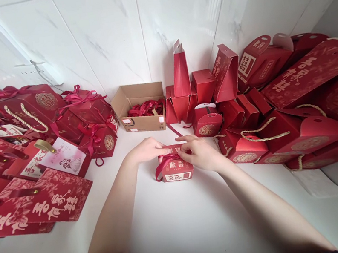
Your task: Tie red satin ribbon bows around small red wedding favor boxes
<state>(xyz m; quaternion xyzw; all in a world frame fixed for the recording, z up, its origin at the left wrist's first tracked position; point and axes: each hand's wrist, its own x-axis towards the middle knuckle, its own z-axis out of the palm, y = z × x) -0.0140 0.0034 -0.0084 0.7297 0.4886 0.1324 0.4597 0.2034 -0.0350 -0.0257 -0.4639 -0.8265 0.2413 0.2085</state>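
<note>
A small red gift box with pale Chinese characters stands on the white table in front of me. Dark red ribbon runs across its top, with a loop hanging at its left side. My left hand reaches in from the left, its thumb and fingers pinched on the ribbon at the top of the box. From the right, my right hand bends its fingers closed around the ribbon near the box's right top edge. A ribbon tail extends behind that hand towards the back.
An open cardboard box with coiled red ribbons stands by the tiled wall. Red gift boxes with bows and handled red bags crowd the left. Stacked red boxes with rope handles fill the right. A wall socket sits behind.
</note>
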